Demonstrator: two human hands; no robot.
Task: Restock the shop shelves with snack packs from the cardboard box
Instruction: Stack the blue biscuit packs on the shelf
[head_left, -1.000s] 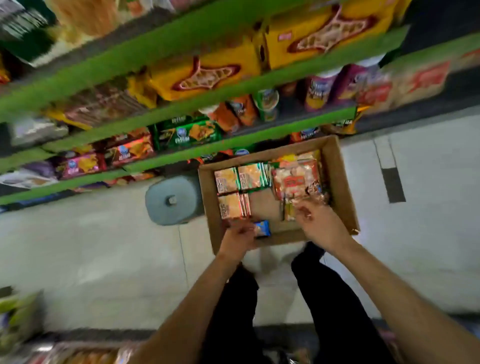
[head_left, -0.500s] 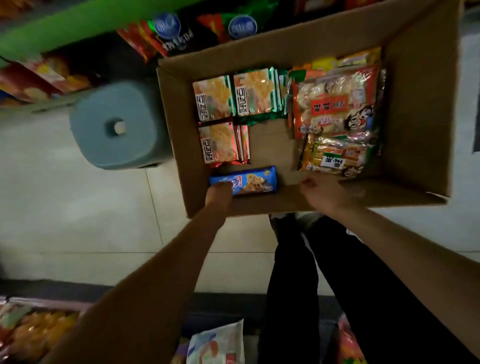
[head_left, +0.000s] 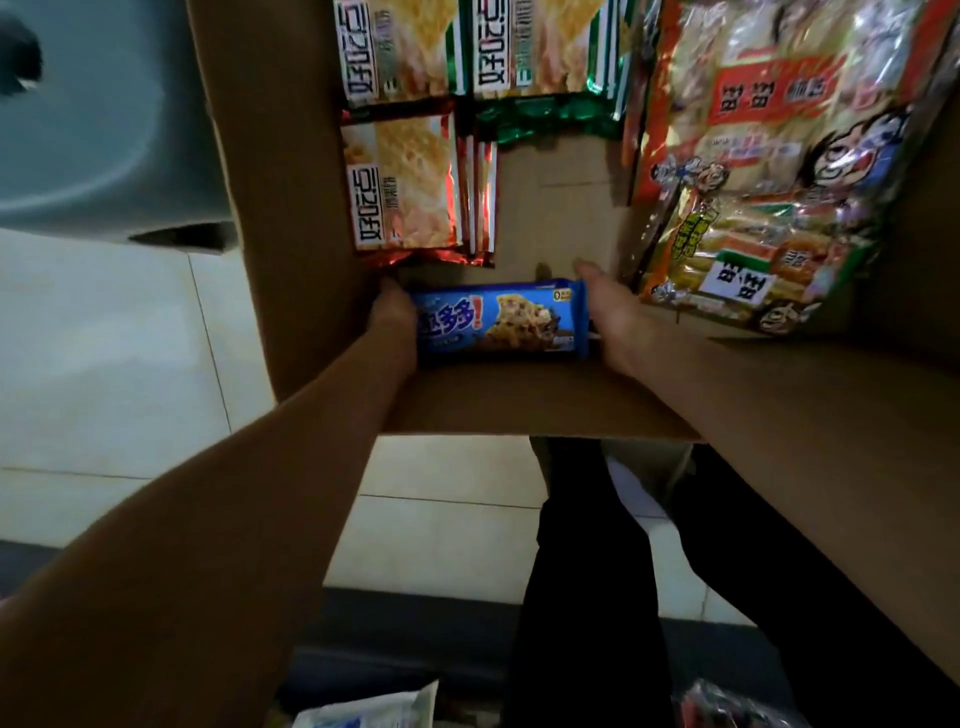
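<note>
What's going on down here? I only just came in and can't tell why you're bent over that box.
A person is reaching into a cardboard box on the floor with both hands. The left hand and right hand hold the two ends of a blue cookie pack lying by the near wall. Cracker packs and large rice snack bags lie in the box. A grey stool stands beside it.

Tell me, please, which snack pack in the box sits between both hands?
The blue cookie pack by the box's near wall: the left hand and right hand meet its ends. The cracker packs lie farther back, untouched.
</note>
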